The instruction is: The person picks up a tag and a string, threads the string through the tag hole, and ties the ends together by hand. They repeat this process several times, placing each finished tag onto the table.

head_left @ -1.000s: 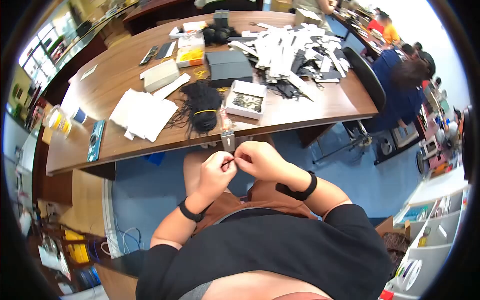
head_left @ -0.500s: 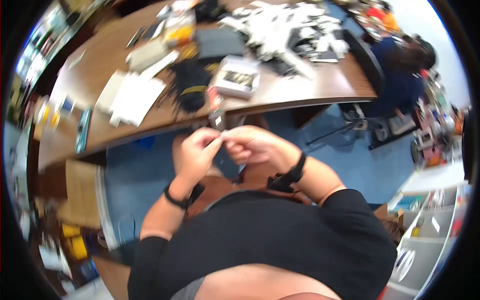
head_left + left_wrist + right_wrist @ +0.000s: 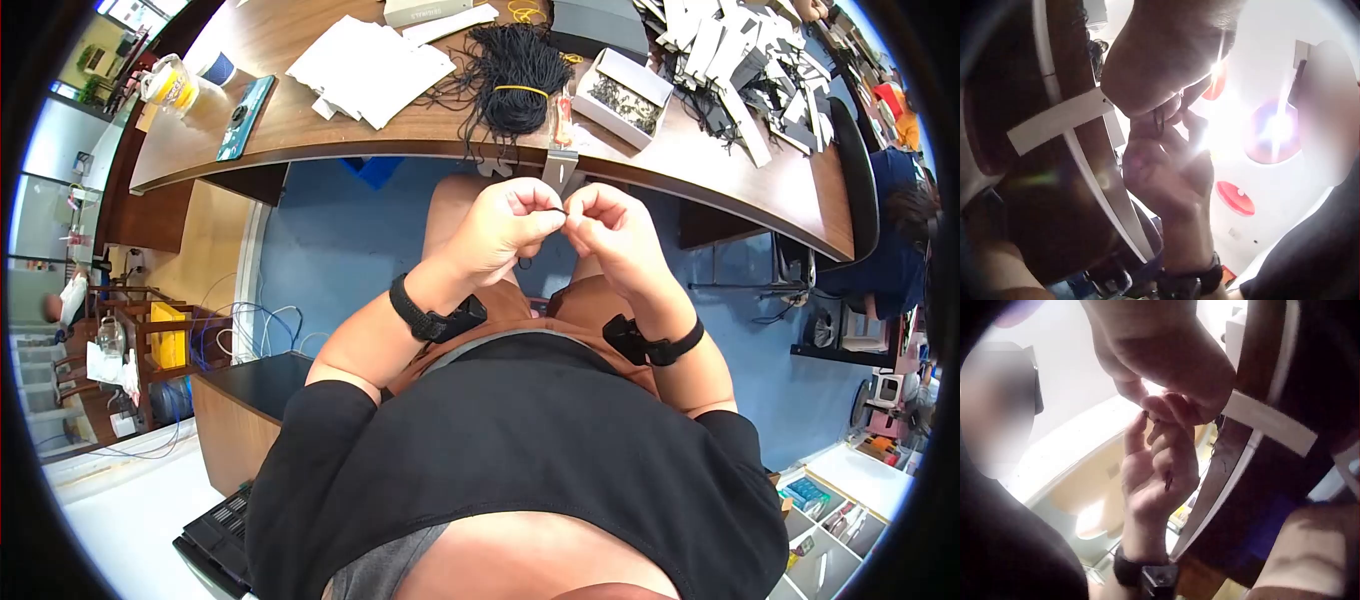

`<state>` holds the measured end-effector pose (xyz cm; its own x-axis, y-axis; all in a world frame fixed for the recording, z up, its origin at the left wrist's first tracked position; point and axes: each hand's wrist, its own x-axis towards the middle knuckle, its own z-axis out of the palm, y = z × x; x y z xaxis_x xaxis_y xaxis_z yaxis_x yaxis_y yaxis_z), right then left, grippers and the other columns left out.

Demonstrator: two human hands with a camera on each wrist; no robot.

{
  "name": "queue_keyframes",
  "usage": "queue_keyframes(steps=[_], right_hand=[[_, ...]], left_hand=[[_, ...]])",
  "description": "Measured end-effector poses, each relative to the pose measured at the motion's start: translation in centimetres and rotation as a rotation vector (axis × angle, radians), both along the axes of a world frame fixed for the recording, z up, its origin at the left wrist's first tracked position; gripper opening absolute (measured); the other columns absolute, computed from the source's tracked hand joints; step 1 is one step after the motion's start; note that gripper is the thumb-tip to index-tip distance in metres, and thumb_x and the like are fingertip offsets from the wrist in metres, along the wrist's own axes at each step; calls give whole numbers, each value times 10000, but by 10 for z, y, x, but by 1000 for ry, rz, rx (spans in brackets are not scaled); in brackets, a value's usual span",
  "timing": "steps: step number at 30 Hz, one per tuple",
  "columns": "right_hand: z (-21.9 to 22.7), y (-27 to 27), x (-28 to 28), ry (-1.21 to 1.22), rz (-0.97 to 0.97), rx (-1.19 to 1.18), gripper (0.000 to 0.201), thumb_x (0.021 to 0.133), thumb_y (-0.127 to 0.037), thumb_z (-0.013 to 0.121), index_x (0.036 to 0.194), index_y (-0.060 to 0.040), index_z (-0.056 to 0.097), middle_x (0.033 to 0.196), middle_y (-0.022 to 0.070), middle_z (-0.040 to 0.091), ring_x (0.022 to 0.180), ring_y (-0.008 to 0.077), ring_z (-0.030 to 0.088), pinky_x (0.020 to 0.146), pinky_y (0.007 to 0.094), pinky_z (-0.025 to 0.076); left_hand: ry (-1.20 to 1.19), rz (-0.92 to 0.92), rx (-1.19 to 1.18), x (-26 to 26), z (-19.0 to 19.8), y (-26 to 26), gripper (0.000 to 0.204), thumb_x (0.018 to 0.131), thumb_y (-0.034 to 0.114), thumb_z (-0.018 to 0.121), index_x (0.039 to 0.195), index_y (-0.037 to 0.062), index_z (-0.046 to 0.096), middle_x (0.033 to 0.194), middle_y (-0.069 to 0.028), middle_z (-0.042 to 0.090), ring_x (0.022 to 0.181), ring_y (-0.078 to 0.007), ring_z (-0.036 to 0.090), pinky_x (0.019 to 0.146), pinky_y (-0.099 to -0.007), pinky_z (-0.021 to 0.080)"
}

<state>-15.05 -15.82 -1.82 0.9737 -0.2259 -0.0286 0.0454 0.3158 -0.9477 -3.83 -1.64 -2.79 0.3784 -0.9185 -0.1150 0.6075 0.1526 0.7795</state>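
In the head view my left hand [image 3: 508, 228] and right hand [image 3: 618, 240] meet fingertip to fingertip over my lap, just off the table's front edge. Both pinch a thin black cord [image 3: 560, 210], mostly hidden by the fingers. A dark loop of the cord [image 3: 1159, 120] shows between the fingers in the left wrist view. In the right wrist view a short black end [image 3: 1169, 483] pokes out of the left hand's curled fingers. A bundle of black cords [image 3: 515, 80], bound by a yellow band, lies on the table beyond the hands.
A metal bracket [image 3: 562, 168] juts from the edge of the table [image 3: 330, 142] right beyond the hands. White sheets [image 3: 372, 68], a white box of small dark parts [image 3: 628, 98], a teal phone-like object [image 3: 243, 120] and a heap of black and white strips [image 3: 735, 70] lie there.
The head view has tilted down and shifted, so the table sits higher. My hands stay together at the cord; the right hand has turned with its fingers pointing more upward.
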Motion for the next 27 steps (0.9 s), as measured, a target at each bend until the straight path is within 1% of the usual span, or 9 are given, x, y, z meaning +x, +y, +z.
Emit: queue_keyframes(steps=[3, 4, 7, 8, 11, 15, 18, 21, 27], right_hand=[[-5, 2, 4, -27, 50, 265, 80, 837, -101, 646, 822, -48, 587, 735, -15, 569, 587, 44, 481, 537, 173, 378], [-3, 2, 5, -34, 27, 246, 57, 835, -53, 635, 818, -44, 582, 753, -12, 565, 608, 42, 493, 553, 176, 395], [9, 20, 4, -102, -247, -24, 65, 830, 9, 621, 815, -36, 577, 794, 1, 572, 644, 47, 517, 582, 183, 423], [6, 21, 0, -93, -260, -146, 92, 815, 63, 607, 853, -20, 598, 831, 17, 588, 681, 53, 543, 598, 188, 444], [4, 22, -2, -188, -364, -577, 138, 801, 70, 611, 904, -19, 629, 834, 27, 604, 692, 54, 555, 583, 188, 445], [10, 20, -1, -318, -415, -859, 175, 782, 60, 633, 932, -29, 653, 853, 53, 634, 645, 74, 563, 537, 198, 447], [13, 18, -2, -300, -391, -862, 153, 758, 76, 655, 891, 2, 645, 850, 82, 641, 697, 115, 590, 586, 216, 462], [10, 14, 1, -327, -412, -925, 173, 754, 42, 672, 912, -23, 652, 836, 71, 642, 628, 101, 575, 527, 206, 455], [13, 12, 4, -339, -420, -1024, 154, 712, 60, 683, 830, -7, 610, 771, 81, 622, 621, 158, 598, 532, 247, 481]], left_hand=[[174, -71, -21, 1, -3, 0, 73, 854, 78, 620, 902, 43, 578, 643, 52, 483, 465, -7, 347, 408, -160, 269], [215, -63, -22, 1, -5, -1, 68, 859, 78, 615, 905, 44, 579, 636, 56, 474, 460, -7, 338, 406, -159, 266], [286, -72, -41, 5, -5, -1, 55, 874, 77, 600, 914, 46, 580, 633, 58, 470, 456, -8, 331, 404, -159, 263], [290, -72, -42, 5, -6, 0, 54, 874, 77, 600, 914, 45, 581, 638, 57, 475, 459, -7, 332, 405, -159, 265], [302, -76, -54, 5, -6, 1, 51, 874, 77, 602, 911, 45, 589, 661, 53, 494, 467, -7, 338, 409, -159, 268], [326, -58, -72, 4, -4, 2, 51, 872, 73, 608, 910, 41, 601, 698, 42, 525, 472, -9, 343, 413, -161, 273], [288, -45, -30, 5, -1, 3, 59, 862, 62, 620, 912, 33, 609, 692, 35, 531, 478, -11, 352, 420, -161, 278], [206, -2, -34, 4, -2, 4, 86, 848, 59, 640, 924, 18, 629, 706, 26, 554, 487, -12, 357, 422, -163, 273], [-284, 221, 10, -4, 1, 2, 108, 858, 55, 628, 921, -29, 657, 791, -1, 628, 622, -22, 482, 546, -169, 391]])
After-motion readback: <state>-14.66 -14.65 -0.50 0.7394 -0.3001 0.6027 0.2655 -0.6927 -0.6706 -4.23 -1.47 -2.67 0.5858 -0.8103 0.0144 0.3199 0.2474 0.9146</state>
